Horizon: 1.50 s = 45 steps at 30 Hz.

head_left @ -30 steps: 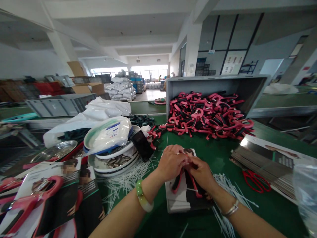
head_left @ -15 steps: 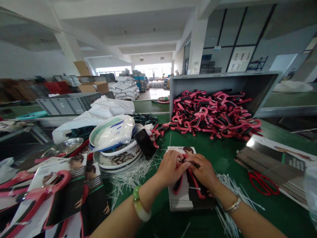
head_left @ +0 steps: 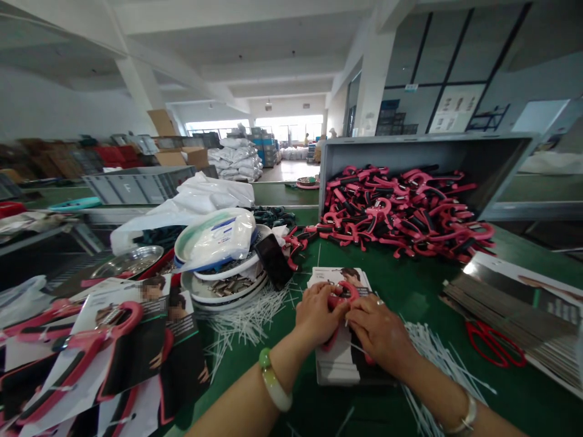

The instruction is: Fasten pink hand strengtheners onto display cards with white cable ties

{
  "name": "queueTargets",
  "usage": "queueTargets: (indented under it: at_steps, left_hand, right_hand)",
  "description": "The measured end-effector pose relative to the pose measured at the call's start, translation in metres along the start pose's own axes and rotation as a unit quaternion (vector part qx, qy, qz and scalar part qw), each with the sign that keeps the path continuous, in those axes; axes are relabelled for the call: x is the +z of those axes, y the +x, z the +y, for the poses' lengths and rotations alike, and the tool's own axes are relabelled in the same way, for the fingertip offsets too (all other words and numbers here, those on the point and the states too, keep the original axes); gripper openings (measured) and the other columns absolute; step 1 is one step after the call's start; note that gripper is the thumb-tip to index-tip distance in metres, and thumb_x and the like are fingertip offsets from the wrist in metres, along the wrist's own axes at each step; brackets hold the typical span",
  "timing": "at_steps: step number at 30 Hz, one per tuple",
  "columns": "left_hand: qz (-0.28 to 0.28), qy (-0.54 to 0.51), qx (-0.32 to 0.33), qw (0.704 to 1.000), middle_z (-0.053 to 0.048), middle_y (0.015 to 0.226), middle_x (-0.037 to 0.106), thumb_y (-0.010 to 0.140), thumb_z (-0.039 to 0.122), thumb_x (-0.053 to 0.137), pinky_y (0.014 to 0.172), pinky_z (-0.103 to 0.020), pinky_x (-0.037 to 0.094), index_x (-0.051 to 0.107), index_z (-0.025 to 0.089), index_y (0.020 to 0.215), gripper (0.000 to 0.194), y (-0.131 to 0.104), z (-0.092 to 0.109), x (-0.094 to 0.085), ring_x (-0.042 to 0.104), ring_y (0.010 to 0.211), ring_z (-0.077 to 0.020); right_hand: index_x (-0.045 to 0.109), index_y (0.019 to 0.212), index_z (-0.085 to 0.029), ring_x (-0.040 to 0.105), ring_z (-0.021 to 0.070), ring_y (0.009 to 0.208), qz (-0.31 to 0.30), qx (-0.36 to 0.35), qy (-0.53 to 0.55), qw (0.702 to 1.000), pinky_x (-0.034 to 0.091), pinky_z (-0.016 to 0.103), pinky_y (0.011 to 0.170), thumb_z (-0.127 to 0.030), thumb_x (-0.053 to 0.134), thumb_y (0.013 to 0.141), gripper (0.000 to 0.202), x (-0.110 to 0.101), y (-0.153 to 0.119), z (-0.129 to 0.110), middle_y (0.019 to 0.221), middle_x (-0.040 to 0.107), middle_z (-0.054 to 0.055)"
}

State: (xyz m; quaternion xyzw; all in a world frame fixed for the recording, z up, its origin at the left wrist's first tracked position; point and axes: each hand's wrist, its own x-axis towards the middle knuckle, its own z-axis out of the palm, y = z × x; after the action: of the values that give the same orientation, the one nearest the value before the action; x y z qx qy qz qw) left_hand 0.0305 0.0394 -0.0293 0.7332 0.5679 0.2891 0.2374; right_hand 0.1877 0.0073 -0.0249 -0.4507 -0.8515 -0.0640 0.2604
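Observation:
A pink hand grip strengthener [head_left: 353,292] with black padded handles lies on a printed backing card [head_left: 334,370], on top of a small stack of such cards. My left hand [head_left: 319,312] is closed round the upper left part of the grip. Close beside it, my right hand [head_left: 380,331] has its fingers pinched together over the grip's right side; what lies between those fingertips is hidden. A thin white zip tie [head_left: 357,347] shows across the lower handles, partly under my right hand. The handles are largely covered by my hands.
A tipped grey crate [head_left: 432,138] spills pink grips [head_left: 392,212] behind the card. Loose zip ties [head_left: 430,352] lie on both sides. Right are red scissors [head_left: 494,343] and stacked cards [head_left: 514,309]; left are a phone [head_left: 274,261], trays [head_left: 228,297] and carded grips [head_left: 82,346].
My right hand has shifted slightly down and right, covering more of the lower handles. The curved top of the grip shows more now. The whole view has moved a little.

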Motion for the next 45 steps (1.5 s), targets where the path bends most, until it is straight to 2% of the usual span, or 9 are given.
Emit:
queueTargets:
  at_steps: [9,17,22,25,30,34,38,42,45]
  left_hand:
    - [-0.018,0.015,-0.015,1.0,-0.004,0.114,0.06,0.072,0.045,0.066,0.087,-0.042,0.044,0.064,0.029,0.1,0.032,0.014,0.005,-0.004,0.052,0.107,-0.0295]
    - [0.0,-0.011,0.005,1.0,-0.004,0.112,0.061,0.066,0.045,0.072,0.091,-0.039,0.043,0.065,0.028,0.102,0.04,0.021,-0.003,-0.004,0.055,0.104,-0.0261]
    - [0.116,-0.155,-0.039,0.98,-0.008,0.112,0.06,0.077,0.045,0.061,0.085,-0.034,0.047,0.061,0.019,0.105,0.037,-0.008,-0.023,-0.02,0.057,0.095,-0.0198]
    - [0.082,-0.273,-0.103,0.953,-0.007,0.098,0.063,0.073,0.047,0.065,0.07,-0.028,0.049,0.058,0.017,0.105,0.044,-0.038,-0.035,-0.022,0.059,0.075,-0.0148]
    - [0.04,-0.397,-0.096,0.912,-0.002,0.072,0.064,0.067,0.042,0.071,0.063,-0.025,0.046,0.061,0.015,0.081,0.032,-0.06,-0.042,-0.008,0.059,0.065,-0.0133]
    - [0.09,-0.393,-0.09,0.911,-0.001,0.071,0.066,0.07,0.034,0.069,0.064,-0.026,0.047,0.063,0.015,0.079,0.021,-0.057,-0.039,0.002,0.06,0.066,-0.0141]
    - [0.147,-0.301,-0.043,0.941,-0.001,0.071,0.066,0.074,0.029,0.067,0.06,-0.024,0.047,0.065,0.017,0.08,0.014,-0.058,-0.037,0.007,0.059,0.063,-0.0137]
    - [0.179,-0.192,0.058,0.963,-0.001,0.071,0.066,0.079,0.017,0.06,0.061,-0.022,0.046,0.067,0.018,0.076,0.007,-0.061,-0.036,0.008,0.059,0.065,-0.0127]
    - [0.19,-0.166,0.086,0.964,-0.001,0.071,0.066,0.081,0.015,0.058,0.06,-0.021,0.045,0.068,0.018,0.078,0.011,-0.06,-0.036,0.007,0.059,0.065,-0.0119]
  right_hand:
    - [0.064,0.077,-0.019,0.058,0.0174,0.083,0.013,-0.038,0.12,0.992,0.048,0.029,0.074,-0.012,0.042,0.085,0.024,0.004,0.0,0.011,0.086,0.065,0.007]
    - [0.067,0.073,-0.021,0.059,0.0217,0.087,-0.13,-0.042,0.036,0.99,0.048,0.034,0.075,-0.013,0.051,0.078,0.018,-0.029,0.011,0.002,0.091,0.066,0.006]
    - [0.068,0.087,-0.024,0.059,0.0222,0.091,-0.133,-0.055,0.05,0.988,0.048,0.035,0.076,-0.024,0.056,0.081,0.014,-0.045,-0.009,-0.005,0.103,0.062,0.007]
    - [0.067,0.081,-0.021,0.059,0.0238,0.085,-0.126,-0.069,-0.015,0.99,0.048,0.036,0.07,-0.022,0.058,0.08,0.008,-0.041,-0.019,-0.013,0.097,0.064,0.008]
    - [0.065,0.08,-0.019,0.059,0.021,0.074,-0.076,-0.095,-0.036,0.992,0.046,0.032,0.064,-0.018,0.05,0.087,0.017,-0.029,-0.018,-0.021,0.08,0.066,0.006]
    - [0.066,0.084,-0.02,0.062,0.019,0.079,-0.008,-0.032,0.079,0.996,0.048,0.029,0.071,-0.025,0.053,0.089,0.015,-0.016,-0.008,-0.024,0.082,0.068,0.005]
    - [0.065,0.08,-0.022,0.062,0.0174,0.076,0.018,0.074,0.139,0.987,0.047,0.027,0.068,-0.031,0.056,0.087,0.015,-0.002,0.0,-0.03,0.079,0.067,0.003]
    - [0.065,0.085,-0.022,0.061,0.0192,0.08,0.009,0.069,0.105,0.992,0.046,0.03,0.071,-0.031,0.048,0.091,0.02,0.007,-0.001,-0.033,0.082,0.067,0.004]
    - [0.064,0.086,-0.021,0.06,0.0198,0.08,0.007,0.053,0.076,0.996,0.044,0.031,0.072,-0.029,0.042,0.094,0.024,0.008,-0.002,-0.033,0.082,0.066,0.005]
